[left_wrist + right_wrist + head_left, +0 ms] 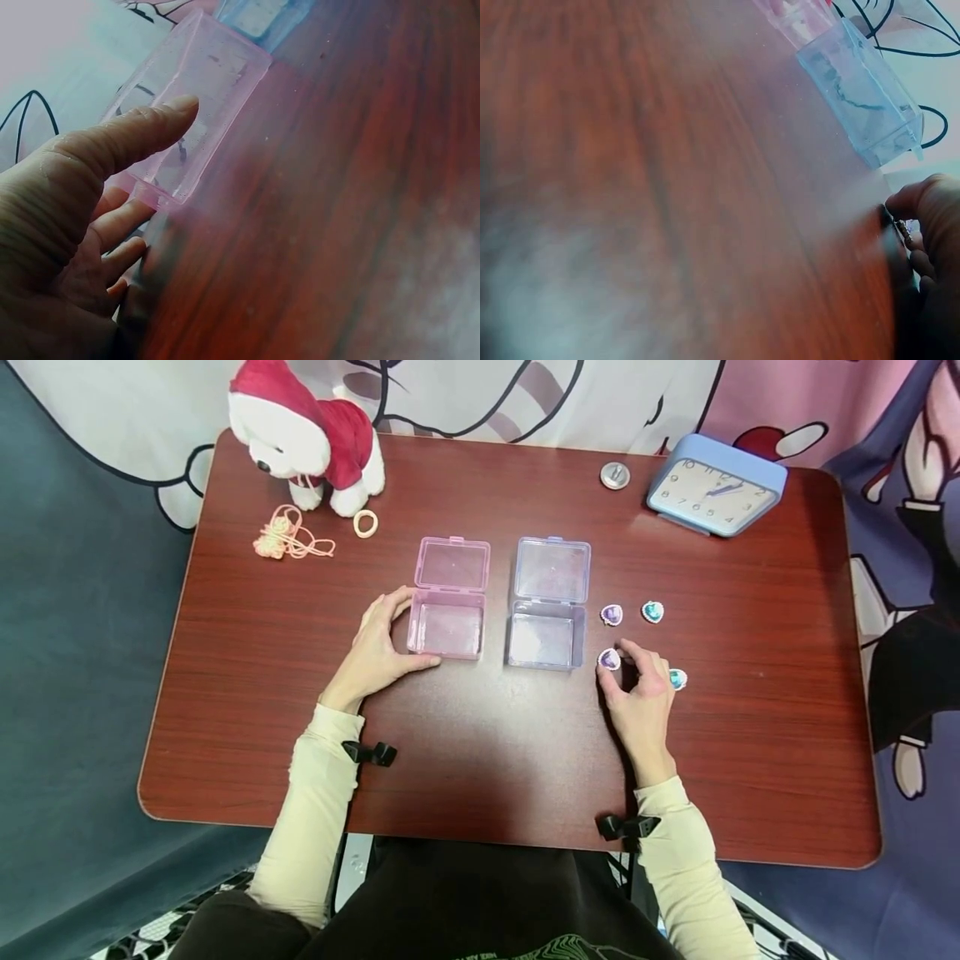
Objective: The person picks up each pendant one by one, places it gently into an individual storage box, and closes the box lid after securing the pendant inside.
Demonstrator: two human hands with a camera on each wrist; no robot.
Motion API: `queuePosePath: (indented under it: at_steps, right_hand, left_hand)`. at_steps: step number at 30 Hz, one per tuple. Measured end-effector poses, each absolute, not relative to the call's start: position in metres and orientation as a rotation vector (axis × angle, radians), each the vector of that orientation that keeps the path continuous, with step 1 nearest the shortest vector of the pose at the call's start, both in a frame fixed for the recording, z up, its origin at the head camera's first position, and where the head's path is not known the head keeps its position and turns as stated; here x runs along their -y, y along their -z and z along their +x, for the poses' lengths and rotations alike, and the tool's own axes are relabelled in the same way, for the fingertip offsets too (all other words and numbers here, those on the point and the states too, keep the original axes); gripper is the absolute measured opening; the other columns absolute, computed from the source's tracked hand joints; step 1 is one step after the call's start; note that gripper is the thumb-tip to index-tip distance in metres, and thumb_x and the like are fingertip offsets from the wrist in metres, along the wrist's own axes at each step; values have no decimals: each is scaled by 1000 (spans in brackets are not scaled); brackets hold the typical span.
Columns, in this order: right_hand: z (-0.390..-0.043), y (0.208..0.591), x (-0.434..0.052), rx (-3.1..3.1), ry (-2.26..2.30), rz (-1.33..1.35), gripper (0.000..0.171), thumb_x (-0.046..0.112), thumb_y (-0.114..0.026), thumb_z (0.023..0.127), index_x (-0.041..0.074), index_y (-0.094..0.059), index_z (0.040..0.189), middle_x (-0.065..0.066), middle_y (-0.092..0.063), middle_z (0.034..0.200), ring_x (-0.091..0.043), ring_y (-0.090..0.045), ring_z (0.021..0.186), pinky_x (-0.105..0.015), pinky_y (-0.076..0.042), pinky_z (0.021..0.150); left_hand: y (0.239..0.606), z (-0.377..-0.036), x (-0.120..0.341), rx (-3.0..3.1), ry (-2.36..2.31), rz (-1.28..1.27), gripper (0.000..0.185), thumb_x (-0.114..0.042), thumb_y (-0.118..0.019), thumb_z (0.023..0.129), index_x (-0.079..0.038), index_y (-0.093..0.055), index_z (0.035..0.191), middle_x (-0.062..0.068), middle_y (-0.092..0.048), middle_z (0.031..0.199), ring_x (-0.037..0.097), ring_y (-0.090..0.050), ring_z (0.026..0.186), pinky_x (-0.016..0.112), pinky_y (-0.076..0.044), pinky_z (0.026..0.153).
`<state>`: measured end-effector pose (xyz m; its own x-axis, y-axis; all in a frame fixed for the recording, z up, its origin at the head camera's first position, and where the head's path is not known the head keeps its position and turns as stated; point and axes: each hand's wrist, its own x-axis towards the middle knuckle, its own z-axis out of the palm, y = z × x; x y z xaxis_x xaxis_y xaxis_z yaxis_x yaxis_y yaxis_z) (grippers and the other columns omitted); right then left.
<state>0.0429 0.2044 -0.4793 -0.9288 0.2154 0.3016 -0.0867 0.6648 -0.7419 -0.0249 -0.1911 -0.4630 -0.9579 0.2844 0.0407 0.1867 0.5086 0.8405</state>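
Observation:
Two small clear boxes stand open side by side, a pink box (pixel 447 628) and a blue box (pixel 547 639), both with nothing in them. My left hand (pixel 411 631) holds the pink box's left side, fingers at its back corner and thumb at its front corner. In the left wrist view the thumb (pixel 135 131) lies along the pink box (pixel 202 82). My right hand (pixel 611 660) pinches a purple heart gem (pixel 608 658) on the table, just right of the blue box. The right wrist view shows the fingertips (pixel 922 210) near the blue box (pixel 862 94).
Another purple gem (pixel 612 614) and a teal gem (pixel 652 611) lie beyond my right hand; a second teal gem (pixel 678 678) lies beside it. A plush dog (pixel 307 435), pink cord (pixel 288 537), small ring (pixel 365 523), round metal piece (pixel 615 475) and blue clock (pixel 712 485) line the far edge.

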Motion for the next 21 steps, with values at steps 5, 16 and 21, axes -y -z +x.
queuePosePath:
  at_steps: [5, 16, 21]
  right_hand:
    - [37, 473, -199, 2508, -1150, -116, 40, 9, -85, 84, 1, -75, 122, -18, -73, 104, -41, -60, 100, -50, -42, 88]
    - [31, 451, -185, 2445, -1142, -92, 37, 11, -84, 85, 2, -76, 120, -18, -75, 104, -39, -61, 98, -42, -43, 86]
    - [28, 439, -176, 2408, -1139, -25, 36, 10, -85, 85, 1, -77, 119, -18, -76, 104, -38, -62, 94, -36, -45, 83]
  left_hand:
    - [463, -25, 192, -2640, -1463, 422, 102, -23, -101, 68, -14, -46, 154, 7, -62, 150, 20, -38, 151, 35, -8, 129]
    - [461, -25, 192, -2639, -1467, 450, 99, -25, -101, 69, -14, -49, 152, 6, -63, 149, 17, -42, 148, 35, -7, 130]
    - [460, -24, 194, -2638, -1455, 438, 98, -26, -101, 70, -14, -48, 152, 6, -61, 151, 19, -39, 151, 35, -8, 129]
